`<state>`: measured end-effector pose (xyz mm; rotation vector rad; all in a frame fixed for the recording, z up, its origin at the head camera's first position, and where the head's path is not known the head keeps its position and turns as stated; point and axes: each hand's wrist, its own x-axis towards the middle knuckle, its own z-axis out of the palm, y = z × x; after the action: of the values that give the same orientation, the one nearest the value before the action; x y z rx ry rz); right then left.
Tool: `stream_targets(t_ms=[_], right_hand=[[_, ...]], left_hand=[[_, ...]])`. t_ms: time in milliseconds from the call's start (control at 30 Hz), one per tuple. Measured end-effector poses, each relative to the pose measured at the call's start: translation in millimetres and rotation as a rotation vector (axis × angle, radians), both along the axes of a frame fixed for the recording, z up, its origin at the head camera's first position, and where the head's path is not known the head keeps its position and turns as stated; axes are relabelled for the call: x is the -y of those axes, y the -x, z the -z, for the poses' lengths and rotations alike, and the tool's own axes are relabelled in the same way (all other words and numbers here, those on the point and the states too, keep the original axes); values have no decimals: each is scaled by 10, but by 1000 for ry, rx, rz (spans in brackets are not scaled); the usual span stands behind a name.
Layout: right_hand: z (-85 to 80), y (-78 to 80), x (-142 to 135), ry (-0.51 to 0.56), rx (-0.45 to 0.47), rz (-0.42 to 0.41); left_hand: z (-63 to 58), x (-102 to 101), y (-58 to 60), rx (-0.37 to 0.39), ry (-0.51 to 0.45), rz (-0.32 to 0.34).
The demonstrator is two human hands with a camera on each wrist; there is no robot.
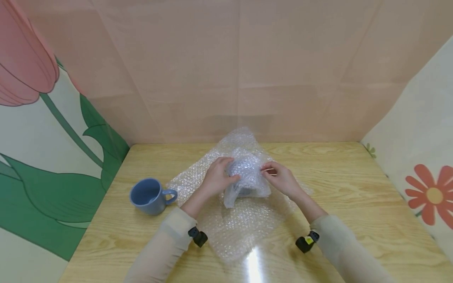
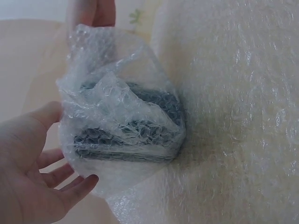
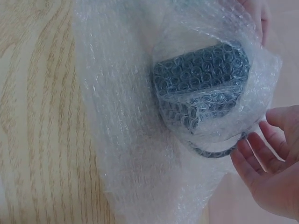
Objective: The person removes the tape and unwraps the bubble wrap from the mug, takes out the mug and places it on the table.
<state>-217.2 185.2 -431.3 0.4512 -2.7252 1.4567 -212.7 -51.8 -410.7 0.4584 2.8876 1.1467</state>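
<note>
A mug (image 3: 201,70), dark blue-grey through the plastic, stands folded in bubble wrap (image 1: 246,167) at the middle of the table. Its looped handle (image 3: 217,153) shows in the right wrist view, on the right hand's side. My left hand (image 1: 217,176) holds the bundle from the left, thumb in front and fingers over the far side. On the other side my right hand (image 1: 281,179) pinches the edge of the wrap between thumb and fingertips. Under the bundle lies a large spread sheet of bubble wrap (image 1: 233,236).
A blue mug (image 1: 150,196) stands unwrapped at the left, its handle pointing right, close to the sheet's left corner. The wooden table (image 1: 354,184) meets a pinkish back panel (image 1: 240,78), with flower-printed panels at both sides.
</note>
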Motion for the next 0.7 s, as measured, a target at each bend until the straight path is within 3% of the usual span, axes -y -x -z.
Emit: stream_targets(t_ms=[700], right_hand=[[-42, 46, -34, -97, 42, 16]], left_hand=[[-44, -18, 16, 13, -25, 8]])
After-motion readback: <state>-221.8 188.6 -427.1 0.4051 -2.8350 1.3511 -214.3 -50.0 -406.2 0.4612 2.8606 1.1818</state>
